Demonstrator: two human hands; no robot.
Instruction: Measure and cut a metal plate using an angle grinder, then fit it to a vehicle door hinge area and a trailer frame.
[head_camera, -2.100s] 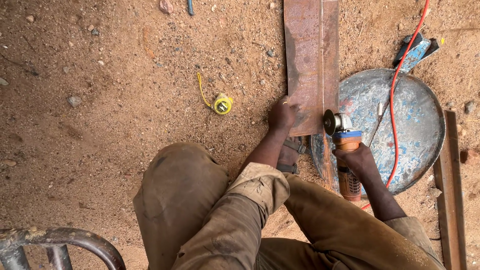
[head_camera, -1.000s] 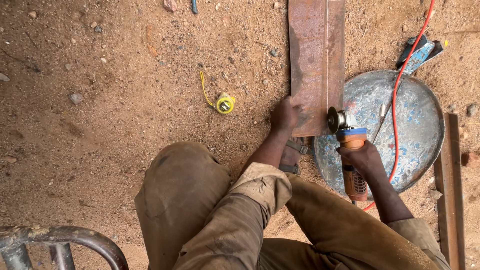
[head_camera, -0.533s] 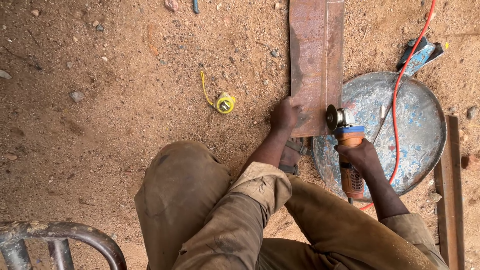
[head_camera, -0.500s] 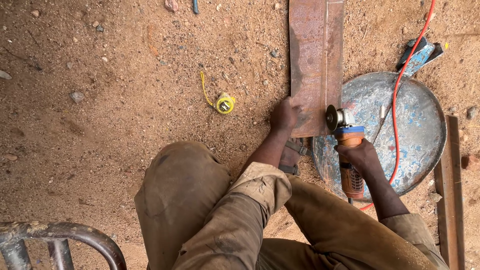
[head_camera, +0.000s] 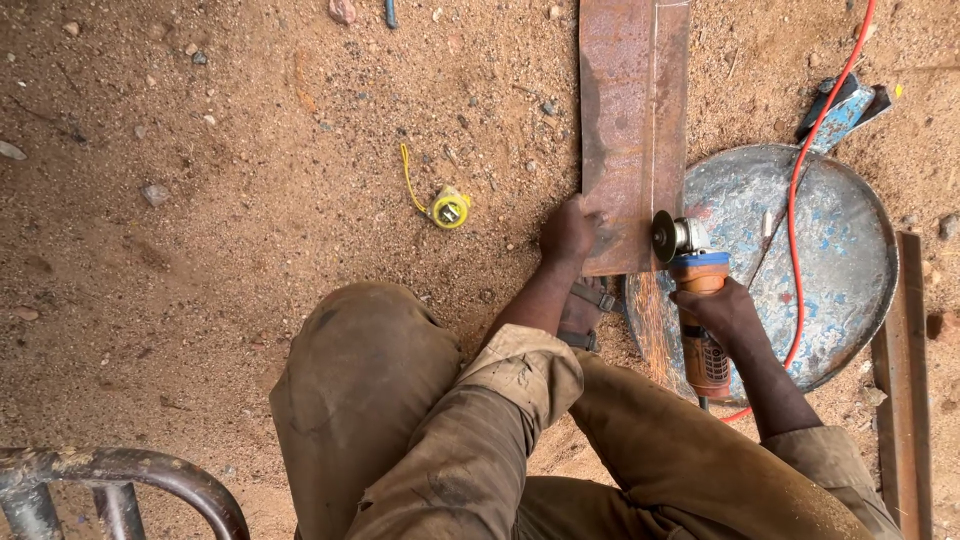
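rusty flat steel plate (head_camera: 630, 130) lies on sandy ground | left hand (head_camera: 568, 232) presses flat on its near left corner | right hand (head_camera: 728, 312) grips orange angle grinder (head_camera: 692, 300), disc at plate's near right edge | yellow tape measure (head_camera: 449, 208) left of plate

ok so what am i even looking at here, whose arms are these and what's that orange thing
This is one picture from a camera worn on a person's head, looking straight down, so the arms and the knees in brown trousers belong to the wearer, who is crouched over sandy ground.

The left hand presses on the near corner of a long rusty steel plate lying on the sand. The right hand grips the orange thing: an angle grinder, a handheld power tool with a spinning disc. Its disc sits at the plate's near edge, on a pale line marked along the plate.

A red cable runs across a round, paint-flecked metal pan beside the plate. A yellow tape measure lies on the sand to the left, and a curved metal bar shows at the bottom corner.
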